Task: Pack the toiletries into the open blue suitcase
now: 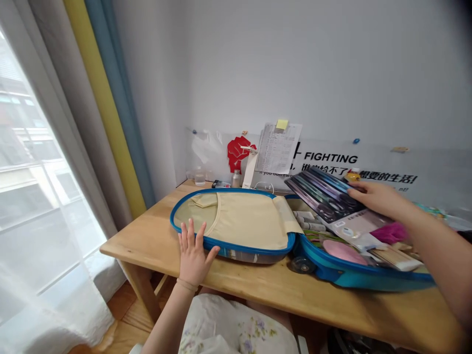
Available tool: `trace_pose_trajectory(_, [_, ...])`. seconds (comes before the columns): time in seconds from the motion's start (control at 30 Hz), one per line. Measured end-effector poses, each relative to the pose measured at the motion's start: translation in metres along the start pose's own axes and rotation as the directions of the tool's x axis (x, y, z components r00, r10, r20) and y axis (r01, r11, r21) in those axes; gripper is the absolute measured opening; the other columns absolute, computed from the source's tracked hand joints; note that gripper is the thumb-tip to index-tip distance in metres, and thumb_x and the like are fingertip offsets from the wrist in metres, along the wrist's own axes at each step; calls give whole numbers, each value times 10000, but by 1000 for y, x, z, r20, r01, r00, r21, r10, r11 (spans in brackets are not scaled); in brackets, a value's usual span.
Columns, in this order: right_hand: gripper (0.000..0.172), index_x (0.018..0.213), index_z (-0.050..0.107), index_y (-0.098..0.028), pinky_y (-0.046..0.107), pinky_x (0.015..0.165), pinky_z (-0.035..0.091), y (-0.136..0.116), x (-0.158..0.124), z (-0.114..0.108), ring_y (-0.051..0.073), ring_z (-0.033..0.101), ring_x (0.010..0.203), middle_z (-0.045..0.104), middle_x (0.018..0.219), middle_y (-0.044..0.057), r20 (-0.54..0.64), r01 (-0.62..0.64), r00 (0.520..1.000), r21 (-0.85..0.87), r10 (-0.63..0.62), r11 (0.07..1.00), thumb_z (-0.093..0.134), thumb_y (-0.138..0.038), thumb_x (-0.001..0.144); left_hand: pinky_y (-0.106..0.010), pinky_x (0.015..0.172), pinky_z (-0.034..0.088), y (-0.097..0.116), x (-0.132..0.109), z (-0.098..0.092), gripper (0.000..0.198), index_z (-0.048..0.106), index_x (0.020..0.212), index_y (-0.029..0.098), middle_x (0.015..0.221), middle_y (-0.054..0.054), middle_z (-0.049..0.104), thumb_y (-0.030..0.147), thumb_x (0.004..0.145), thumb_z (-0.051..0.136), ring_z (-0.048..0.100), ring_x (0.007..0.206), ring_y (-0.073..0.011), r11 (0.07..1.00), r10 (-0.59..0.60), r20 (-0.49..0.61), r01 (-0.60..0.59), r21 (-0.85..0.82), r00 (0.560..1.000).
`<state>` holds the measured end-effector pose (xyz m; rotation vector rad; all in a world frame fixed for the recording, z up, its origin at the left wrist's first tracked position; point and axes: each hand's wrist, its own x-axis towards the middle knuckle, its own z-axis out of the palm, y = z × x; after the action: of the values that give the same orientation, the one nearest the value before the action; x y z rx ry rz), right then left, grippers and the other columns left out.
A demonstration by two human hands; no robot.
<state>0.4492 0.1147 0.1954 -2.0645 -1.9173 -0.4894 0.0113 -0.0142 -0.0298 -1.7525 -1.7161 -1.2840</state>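
Observation:
An open blue suitcase [236, 242] lies on the wooden table, its two halves side by side. My left hand [193, 255] rests with spread fingers at the front rim of the left half, which has a cream cloth lining [250, 216]. Over the packed right half, my right hand [376, 196] grips the upper right edge of a flat printed package [320, 196]. That package is tilted, with long shiny shapes pictured on a dark background; its exact kind cannot be made out. Below it are a pink rounded item [344, 251], small white tubes [311, 226] and a magenta item [390, 232].
Along the wall stand a clear jar [199, 176], a small bottle [236, 178] and a white lamp [250, 169] beside clipped papers [279, 147]. An orange-capped bottle [353, 175] is behind the package. A suitcase wheel [303, 265] juts toward the table's front edge. Curtains [99, 108] hang left.

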Motion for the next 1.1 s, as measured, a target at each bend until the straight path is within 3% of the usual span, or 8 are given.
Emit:
trace_pose_trajectory(0.13, [471, 1336, 565, -169, 313, 932, 449, -69, 17, -9, 226, 616, 1088, 641, 1275, 110, 139, 108, 975, 381, -172, 918, 451, -321, 905, -635, 1130, 206, -4, 6, -2, 642, 335, 1463, 231, 1579, -168, 205, 435, 896, 558, 51, 1478, -364, 1000, 13, 52, -13, 11, 999])
trace_pose_trajectory(0.2, [475, 1343, 545, -145, 331, 990, 423, -117, 23, 0, 218, 594, 1115, 617, 1305, 114, 149, 279, 896, 545, -419, 790, 440, -302, 908, -634, 1130, 209, -6, 8, -3, 645, 336, 1460, 231, 1577, -166, 213, 430, 891, 566, 61, 1477, -366, 999, 27, 59, -28, 19, 998])
trace_pose_trajectory(0.33, [477, 1371, 494, -191, 294, 916, 471, -210, 31, 40, 156, 634, 970, 683, 1146, 59, 168, 479, 696, 616, -698, 626, 454, -293, 907, -626, 1132, 216, -5, 6, -6, 658, 329, 1464, 225, 1583, -160, 198, 419, 885, 573, 61, 1476, -368, 999, 31, 63, -34, 35, 997])
trace_pose_trajectory(0.47, [414, 1283, 563, -190, 268, 887, 477, -265, 32, 84, 152, 642, 953, 698, 1095, 51, 179, 581, 562, 610, -807, 539, 525, -269, 879, -632, 1128, 221, -3, 5, -7, 643, 329, 1464, 235, 1587, -148, 191, 403, 890, 565, 67, 1476, -365, 999, 30, 65, -33, 41, 997])
trace_pose_trajectory(0.63, [363, 1219, 605, -151, 317, 939, 465, -288, 30, 114, 207, 623, 1064, 661, 1176, 118, 172, 644, 557, 529, -813, 553, 543, -231, 870, -636, 1117, 237, -4, 4, -6, 667, 325, 1469, 233, 1584, -158, 196, 397, 877, 584, 82, 1472, -375, 998, 28, 75, -31, 47, 997])
trace_pose_trajectory(0.77, [376, 1225, 599, -95, 399, 1034, 401, -288, 25, 110, 271, 541, 1197, 584, 1255, 200, 124, 686, 586, 449, -800, 572, 516, -207, 875, -629, 1124, 232, -5, 4, -5, 672, 341, 1465, 235, 1580, -151, 216, 403, 867, 598, 89, 1471, -375, 999, 14, 77, -18, 46, 997])
trace_pose_trajectory(0.97, [498, 1303, 588, -253, 433, 1054, 402, -270, -17, 95, 307, 494, 1267, 499, 1403, 133, 187, 786, 451, 379, -872, 488, 605, -408, 831, -619, 1131, 230, -5, 5, -6, 657, 344, 1457, 216, 1573, -165, 228, 414, 877, 583, 81, 1473, -373, 998, 27, 71, -30, 52, 997])
trace_pose_trajectory(1.1, [647, 1352, 555, -227, 475, 909, 502, -262, -47, 109, 369, 597, 1124, 437, 1449, 211, 300, 791, 456, 295, -838, 536, 696, -382, 740, -617, 1137, 217, -5, 6, -6, 638, 356, 1449, 217, 1572, -162, 230, 418, 884, 574, 83, 1474, -368, 999, 24, 71, -27, 42, 997])
